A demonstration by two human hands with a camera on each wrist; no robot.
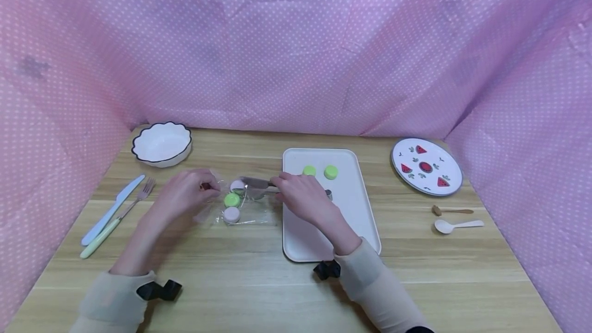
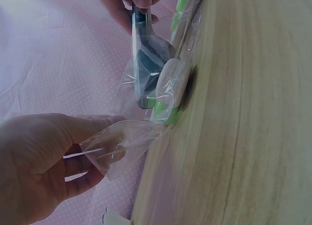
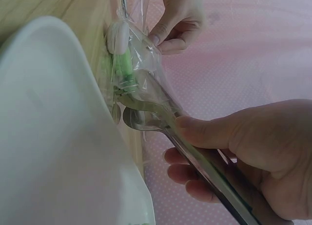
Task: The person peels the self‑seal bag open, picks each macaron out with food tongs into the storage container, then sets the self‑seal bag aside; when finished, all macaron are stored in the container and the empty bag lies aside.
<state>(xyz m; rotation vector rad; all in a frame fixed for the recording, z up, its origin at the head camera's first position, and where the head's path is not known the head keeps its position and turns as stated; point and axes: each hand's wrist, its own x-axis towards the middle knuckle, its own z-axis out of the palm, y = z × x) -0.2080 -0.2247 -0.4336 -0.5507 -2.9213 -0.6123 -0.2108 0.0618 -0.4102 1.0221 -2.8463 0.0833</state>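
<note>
A clear plastic bag (image 1: 256,212) lies on the table left of centre. Inside it sit a green macaron (image 1: 232,200) and two pale pink ones, the nearer pale macaron (image 1: 232,215) toward me. My left hand (image 1: 187,191) pinches the bag's left edge between thumb and fingers, as the left wrist view shows. From the other side, my right hand (image 1: 302,197) grips a pair of metal tongs (image 3: 192,159). Their broad ends reach into the bag beside the macarons, seen through the film in both wrist views.
Under my right hand lies a white tray (image 1: 333,227) with two green macarons (image 1: 330,172). At the left are a scalloped bowl (image 1: 162,143), a knife (image 1: 113,209) and a fork (image 1: 117,217). Patterned plates (image 1: 425,184), a small wooden utensil (image 1: 455,211) and a white spoon (image 1: 458,225) lie right.
</note>
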